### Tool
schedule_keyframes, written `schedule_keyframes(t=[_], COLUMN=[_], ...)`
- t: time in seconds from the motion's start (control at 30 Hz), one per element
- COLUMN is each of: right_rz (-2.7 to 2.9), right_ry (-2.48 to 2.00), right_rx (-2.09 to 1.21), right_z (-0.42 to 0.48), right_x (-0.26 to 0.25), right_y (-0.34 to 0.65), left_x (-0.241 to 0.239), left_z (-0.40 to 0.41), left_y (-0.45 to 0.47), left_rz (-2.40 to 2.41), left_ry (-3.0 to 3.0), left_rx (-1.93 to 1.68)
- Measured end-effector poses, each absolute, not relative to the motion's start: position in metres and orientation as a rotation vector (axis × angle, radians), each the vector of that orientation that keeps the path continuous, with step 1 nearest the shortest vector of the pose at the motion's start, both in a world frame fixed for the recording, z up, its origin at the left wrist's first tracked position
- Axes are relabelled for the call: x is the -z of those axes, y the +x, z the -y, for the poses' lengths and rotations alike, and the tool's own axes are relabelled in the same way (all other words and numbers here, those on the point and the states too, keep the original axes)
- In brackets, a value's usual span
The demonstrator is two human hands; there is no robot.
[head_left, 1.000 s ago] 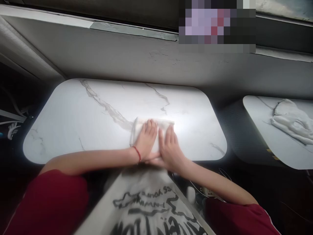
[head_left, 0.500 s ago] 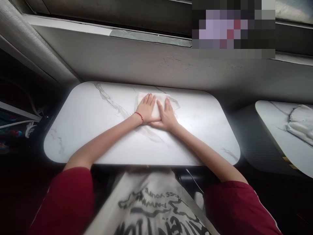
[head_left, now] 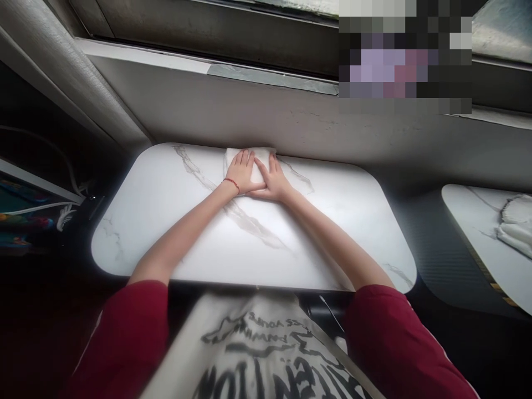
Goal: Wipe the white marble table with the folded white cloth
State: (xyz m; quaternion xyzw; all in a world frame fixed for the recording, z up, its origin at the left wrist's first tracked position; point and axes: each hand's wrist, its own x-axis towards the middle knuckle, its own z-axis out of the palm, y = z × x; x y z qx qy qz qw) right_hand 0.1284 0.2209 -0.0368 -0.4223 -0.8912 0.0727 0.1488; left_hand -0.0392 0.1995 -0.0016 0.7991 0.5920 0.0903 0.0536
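Note:
Both my hands press flat on a folded white cloth at the far edge of a white marble-patterned tabletop. My left hand has its fingers stretched forward over the cloth's left part; a red string bracelet circles that wrist. Beside it, my right hand lies with fingers spread and its thumb reaching towards the left hand. The two hands meet near the cloth's front edge. Much of the cloth is hidden beneath them.
A wall rises right behind the tabletop, with a window ledge above. To the right stands a second marble-patterned table with a crumpled white fabric item on it. White cables hang at the left.
Both hands and the cloth have slid away from me, from the back part of the tabletop up to its far edge. The camera view has shifted slightly.

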Motion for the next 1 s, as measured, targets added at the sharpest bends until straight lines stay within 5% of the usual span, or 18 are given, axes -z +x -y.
schedule_keyframes(t=[0.57, 1.0], right_rz=[2.577, 2.743], right_ry=[-1.15, -0.712], right_rx=[-0.186, -0.238], right_z=[-0.227, -0.078], right_x=[0.041, 0.008], right_y=[0.11, 0.119], left_x=[0.007, -0.002], left_z=[-0.203, -0.04], left_y=[-0.058, -0.071], left_rz=[-1.773, -1.607], left_ry=[2.468, 2.596], left_rx=[-0.326, -0.19])
